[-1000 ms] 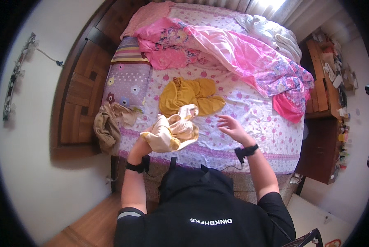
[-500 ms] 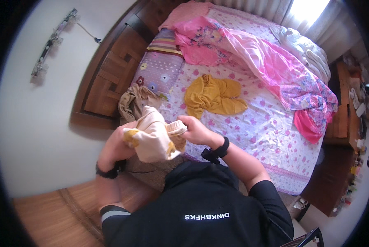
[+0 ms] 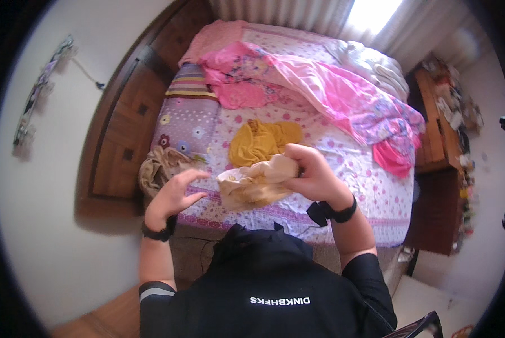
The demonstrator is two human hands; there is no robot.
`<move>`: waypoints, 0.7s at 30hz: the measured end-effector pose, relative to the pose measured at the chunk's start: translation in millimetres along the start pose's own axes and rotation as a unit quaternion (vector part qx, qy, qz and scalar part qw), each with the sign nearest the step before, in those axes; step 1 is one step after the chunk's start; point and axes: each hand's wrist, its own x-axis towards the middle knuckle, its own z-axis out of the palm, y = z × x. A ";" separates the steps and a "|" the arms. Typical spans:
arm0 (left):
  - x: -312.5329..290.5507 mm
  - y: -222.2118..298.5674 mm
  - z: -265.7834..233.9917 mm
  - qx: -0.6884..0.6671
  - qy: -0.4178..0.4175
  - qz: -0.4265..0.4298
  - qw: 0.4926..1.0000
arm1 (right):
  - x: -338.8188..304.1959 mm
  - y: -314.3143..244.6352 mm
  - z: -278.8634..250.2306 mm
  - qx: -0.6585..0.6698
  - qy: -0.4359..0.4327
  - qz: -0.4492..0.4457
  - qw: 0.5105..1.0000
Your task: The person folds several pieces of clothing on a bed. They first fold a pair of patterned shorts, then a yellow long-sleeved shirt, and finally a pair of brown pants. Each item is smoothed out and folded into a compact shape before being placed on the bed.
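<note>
A bunched cream and yellow garment [image 3: 255, 185] hangs over the near edge of the bed; its exact kind does not show. My right hand [image 3: 319, 176] pinches its right end between thumb and fingers. Just left of the cloth, my left hand [image 3: 175, 194] is open, thumb and fingers apart, holding nothing. Beyond the held garment lies a mustard-yellow garment [image 3: 259, 139], partly hidden by it. A crumpled khaki garment [image 3: 163, 164] rests at the bed's left corner, behind my left hand.
The bed has a floral sheet [image 3: 371, 217], a purple patterned pillow [image 3: 187, 121] and a long pink quilt [image 3: 320, 84]. White bedding [image 3: 371, 66] is heaped at the far right. A wooden headboard [image 3: 123, 132] stands left, a cluttered wooden cabinet [image 3: 430, 138] right.
My left hand has let go of the cream garment and opened. The right hand has carried it to the right, and it now hangs sideways. The view has also shifted.
</note>
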 end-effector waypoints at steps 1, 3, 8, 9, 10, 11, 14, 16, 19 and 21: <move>11.2 4.7 9.2 -0.035 0.065 0.055 0.996 | 3.6 -1.3 4.8 -0.108 -0.068 0.043 0.991; 45.6 16.1 30.5 -0.039 0.113 0.198 0.973 | 9.2 -6.4 20.4 -0.187 -0.194 0.017 0.963; 100.6 42.7 66.1 -0.147 -0.189 0.307 0.921 | 4.8 -53.0 11.5 -0.244 -0.275 -0.010 0.930; 105.2 46.8 71.4 -0.172 -0.273 0.266 0.908 | -1.2 -68.1 1.4 -0.243 -0.262 -0.026 0.934; 105.3 51.7 82.5 -0.187 -0.249 0.291 0.905 | -6.3 -82.6 -9.7 -0.270 -0.272 -0.025 0.923; 107.4 52.9 87.3 -0.173 -0.281 0.284 0.900 | -11.6 -97.2 -21.4 -0.284 -0.275 -0.049 0.917; 121.7 53.8 111.2 0.076 -0.237 0.260 0.933 | -30.6 -133.0 -53.4 -0.355 -0.273 0.002 0.894; 131.3 49.0 113.7 0.207 -0.206 0.264 0.919 | -45.7 -147.6 -76.7 -0.404 -0.236 0.018 0.883; 141.9 45.0 70.4 0.200 -0.046 0.259 0.944 | -68.0 -144.5 -111.5 -0.488 -0.144 0.098 0.856; 139.6 53.1 11.0 0.245 0.134 0.343 0.897 | -81.2 -137.4 -136.1 -0.553 -0.108 0.111 0.819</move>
